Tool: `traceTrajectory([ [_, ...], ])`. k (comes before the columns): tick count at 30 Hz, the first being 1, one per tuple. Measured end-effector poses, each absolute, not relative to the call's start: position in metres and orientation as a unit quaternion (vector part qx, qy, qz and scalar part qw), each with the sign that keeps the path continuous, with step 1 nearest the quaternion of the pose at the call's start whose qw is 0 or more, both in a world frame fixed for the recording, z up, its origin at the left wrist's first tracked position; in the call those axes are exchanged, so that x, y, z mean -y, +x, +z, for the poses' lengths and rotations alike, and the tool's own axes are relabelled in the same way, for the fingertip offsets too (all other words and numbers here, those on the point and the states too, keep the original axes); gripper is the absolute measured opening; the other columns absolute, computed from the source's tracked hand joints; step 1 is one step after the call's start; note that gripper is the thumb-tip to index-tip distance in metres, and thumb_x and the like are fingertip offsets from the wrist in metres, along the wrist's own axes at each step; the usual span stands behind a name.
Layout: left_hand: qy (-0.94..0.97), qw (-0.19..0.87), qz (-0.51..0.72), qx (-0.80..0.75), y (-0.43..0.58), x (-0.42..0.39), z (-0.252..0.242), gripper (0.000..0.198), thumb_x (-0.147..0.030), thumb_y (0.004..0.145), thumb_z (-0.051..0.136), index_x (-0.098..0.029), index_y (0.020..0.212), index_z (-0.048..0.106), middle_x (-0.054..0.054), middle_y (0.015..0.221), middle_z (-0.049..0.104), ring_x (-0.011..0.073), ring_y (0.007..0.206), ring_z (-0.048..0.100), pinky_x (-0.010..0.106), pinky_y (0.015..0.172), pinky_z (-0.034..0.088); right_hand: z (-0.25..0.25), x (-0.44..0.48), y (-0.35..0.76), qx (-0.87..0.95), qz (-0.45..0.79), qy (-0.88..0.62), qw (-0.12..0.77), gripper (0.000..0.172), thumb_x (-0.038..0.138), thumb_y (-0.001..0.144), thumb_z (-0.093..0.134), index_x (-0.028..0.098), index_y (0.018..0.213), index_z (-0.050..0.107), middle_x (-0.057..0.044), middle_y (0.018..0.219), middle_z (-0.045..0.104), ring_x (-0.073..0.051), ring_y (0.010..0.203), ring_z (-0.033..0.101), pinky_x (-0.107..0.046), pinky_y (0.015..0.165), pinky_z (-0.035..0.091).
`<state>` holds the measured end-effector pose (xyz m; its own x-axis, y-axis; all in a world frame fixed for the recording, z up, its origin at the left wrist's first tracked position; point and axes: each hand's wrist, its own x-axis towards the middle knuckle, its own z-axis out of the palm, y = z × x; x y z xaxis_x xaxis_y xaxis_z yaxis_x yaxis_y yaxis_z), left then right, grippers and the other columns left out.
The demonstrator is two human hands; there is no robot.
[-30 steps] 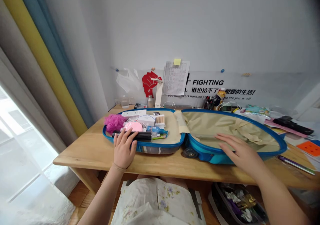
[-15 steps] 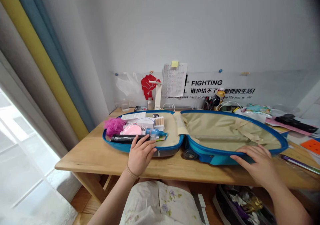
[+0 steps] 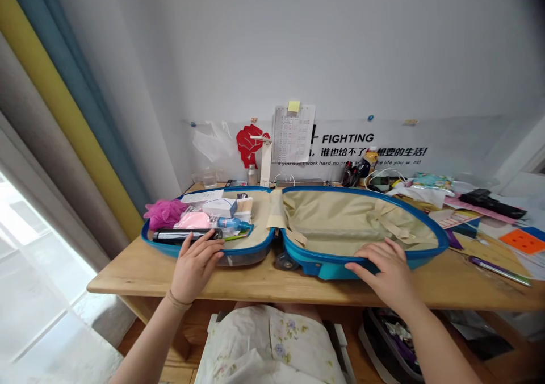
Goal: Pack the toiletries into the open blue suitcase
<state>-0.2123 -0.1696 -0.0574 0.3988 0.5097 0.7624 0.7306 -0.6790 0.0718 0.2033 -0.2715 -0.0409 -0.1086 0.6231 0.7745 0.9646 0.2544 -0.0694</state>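
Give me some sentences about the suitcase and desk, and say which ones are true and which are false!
1. The suitcase lies open on the desk. True.
2. The puff is green. False: the puff is pink.
3. The left hand is at the black tube. True.
4. The right hand is lifting the blue bottle. False: the right hand is at the suitcase's front rim, and the blue bottle lies in the left half.
5. A yellow note is at the top of the paper on the wall. True.
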Motion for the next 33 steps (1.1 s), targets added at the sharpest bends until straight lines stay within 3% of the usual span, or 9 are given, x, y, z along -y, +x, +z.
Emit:
traceTrajectory([
  [8,-0.795,0.116,-0.374,0.463,-0.290,0.149,-0.062,0.030,-0.041,0.094,0.040,-0.029,0.093,0.068,0.003,0.106,0.074,0.0270,0.122,0.058,0.048,0.113,0.029,-0.040,0.253,0.119,0.717,-0.207,-0.550,0.375,0.033,0.051,0.090,0.054,0.025,0.073,0.064,0.001,0.072,0.069,-0.017,0.077,0.060,-0.040,0.099,0.031],
  [14,-0.769,0.084,-0.362,0.520,-0.324,0.143,-0.060,0.034,-0.047,0.092,0.039,-0.027,0.096,0.066,0.006,0.113,0.072,0.0303,0.128,0.053,0.055,0.114,0.026,-0.042,0.238,0.079,0.720,-0.175,-0.542,0.395,0.028,0.047,0.091,0.054,0.024,0.076,0.063,0.001,0.075,0.069,-0.017,0.080,0.060,-0.040,0.100,0.030],
  [17,-0.766,0.066,-0.358,0.529,-0.327,0.145,-0.055,0.036,-0.050,0.091,0.039,-0.026,0.095,0.066,0.007,0.112,0.072,0.0295,0.127,0.053,0.054,0.114,0.026,-0.042,0.237,0.073,0.725,-0.176,-0.536,0.396,0.025,0.043,0.092,0.052,0.024,0.079,0.063,0.001,0.077,0.070,-0.018,0.082,0.060,-0.041,0.100,0.031],
  [22,-0.751,0.019,-0.371,0.545,-0.325,0.149,-0.050,0.042,-0.052,0.091,0.035,-0.025,0.092,0.068,0.006,0.110,0.072,0.0284,0.129,0.052,0.052,0.115,0.025,-0.044,0.242,0.110,0.777,-0.202,-0.451,0.389,0.022,0.036,0.093,0.050,0.027,0.106,0.066,-0.001,0.102,0.073,-0.019,0.102,0.063,-0.038,0.102,0.035],
  [24,-0.739,0.000,-0.385,0.552,-0.323,0.149,-0.045,0.043,-0.052,0.091,0.035,-0.024,0.091,0.068,0.007,0.107,0.073,0.0276,0.125,0.055,0.049,0.114,0.030,-0.048,0.239,0.143,0.766,-0.236,-0.433,0.412,0.021,0.034,0.092,0.051,0.027,0.104,0.067,-0.002,0.101,0.073,-0.020,0.104,0.063,-0.039,0.102,0.037],
  [28,-0.714,-0.006,-0.405,0.571,-0.320,0.132,-0.017,0.049,-0.052,0.090,0.034,-0.020,0.107,0.067,0.008,0.114,0.071,0.0254,0.115,0.061,0.038,0.103,0.045,-0.062,0.222,0.210,0.698,-0.287,-0.454,0.474,0.028,0.032,0.094,0.041,0.024,0.096,0.068,-0.006,0.096,0.072,-0.023,0.102,0.064,-0.043,0.098,0.041],
  [30,-0.725,0.014,-0.363,0.586,-0.318,0.111,0.003,0.052,-0.047,0.089,0.032,-0.018,0.121,0.062,0.007,0.125,0.066,0.0252,0.118,0.059,0.037,0.103,0.044,-0.070,0.213,0.230,0.674,-0.290,-0.456,0.504,0.036,0.035,0.095,0.034,0.022,0.094,0.068,-0.009,0.099,0.071,-0.025,0.104,0.064,-0.045,0.097,0.043],
  [33,-0.768,0.047,-0.193,0.608,-0.312,0.072,0.028,0.060,-0.035,0.080,0.041,-0.018,0.137,0.052,0.008,0.141,0.055,0.0271,0.129,0.051,0.041,0.110,0.037,-0.080,0.208,0.237,0.649,-0.278,-0.459,0.539,0.040,0.036,0.095,0.031,0.021,0.092,0.068,-0.011,0.101,0.070,-0.026,0.107,0.064,-0.049,0.100,0.042],
])
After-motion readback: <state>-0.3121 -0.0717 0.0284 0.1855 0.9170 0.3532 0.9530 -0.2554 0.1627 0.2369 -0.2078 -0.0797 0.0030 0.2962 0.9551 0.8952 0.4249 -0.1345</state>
